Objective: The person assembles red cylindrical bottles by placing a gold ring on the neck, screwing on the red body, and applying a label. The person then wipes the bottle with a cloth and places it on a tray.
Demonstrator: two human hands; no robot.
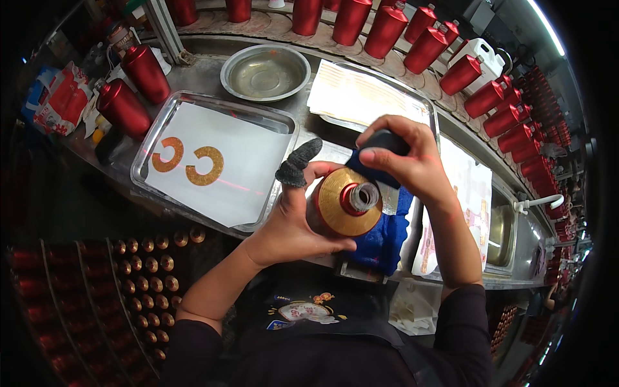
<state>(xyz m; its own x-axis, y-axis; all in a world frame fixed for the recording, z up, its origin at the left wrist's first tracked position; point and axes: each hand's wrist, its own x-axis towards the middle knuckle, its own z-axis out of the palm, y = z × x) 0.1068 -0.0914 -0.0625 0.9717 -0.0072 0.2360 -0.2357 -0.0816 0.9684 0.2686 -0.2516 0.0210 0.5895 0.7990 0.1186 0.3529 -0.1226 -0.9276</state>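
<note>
A red bottle (327, 227) with a gold shoulder band (336, 201) and a bare open neck tilts toward me, with my left hand (290, 222) wrapped round its body. A black finger cot (299, 164) covers one finger of that hand. Above the bottle, my right hand (412, 155) is closed on a dark rounded pad (388, 143), with blue material at its lower edge, close against the far side of the gold shoulder. Whether they touch I cannot tell. Under the bottle lies a blue cloth (380, 242). Two C-shaped gold decals (204, 166) lie on white paper to the left.
A metal tray (138, 169) holds the white paper; a metal bowl (265, 97) stands behind it. Stacked printed sheets (348, 92) lie farther back. Red bottles (387, 29) line a curved conveyor (258, 22). On the right are a decal sheet (429, 248) and a sink (504, 258).
</note>
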